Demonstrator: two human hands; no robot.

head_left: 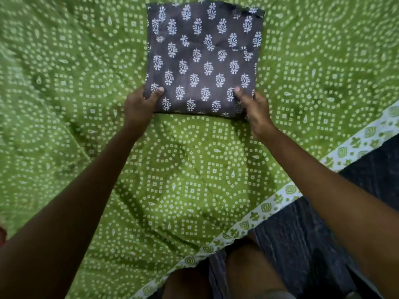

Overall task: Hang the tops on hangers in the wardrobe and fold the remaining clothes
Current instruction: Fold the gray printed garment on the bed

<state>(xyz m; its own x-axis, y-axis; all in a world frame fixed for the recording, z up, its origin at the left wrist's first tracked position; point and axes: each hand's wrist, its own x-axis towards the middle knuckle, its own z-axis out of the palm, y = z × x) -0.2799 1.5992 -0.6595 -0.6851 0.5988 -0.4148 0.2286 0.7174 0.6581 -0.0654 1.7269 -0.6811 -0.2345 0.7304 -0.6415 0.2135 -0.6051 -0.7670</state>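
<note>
Folded cloth [204, 59] lies on the bed [64, 104], toward the far middle of the green dotted bedsheet, well in from the near bordered edge that runs diagonally at lower right.

Handling, as judged: thin woven cotton, light, soft, no stiffness of its own. Layers likely slide on one another if lifted by one corner, so the fold would sag or open. Best taken at both near corners together, thumb above and fingers beneath, or scooped flat from under. Not fragile; not slippery against the sheet.

Left hand [139, 106] pinches the near left corner, thumb on top, fingers curled under the edge. Right hand [253, 108] pinches the near right corner the same way, thumb pressed on the top layer.

Look: dark grey-brown ground with repeating white leaf sprigs. Folded to a rough square, several layers thick. Far right corner is ragged, with an edge turned over. A faint crease and an inner layer's edge show across the right half. Near edge sits straight between the two hands.
</note>
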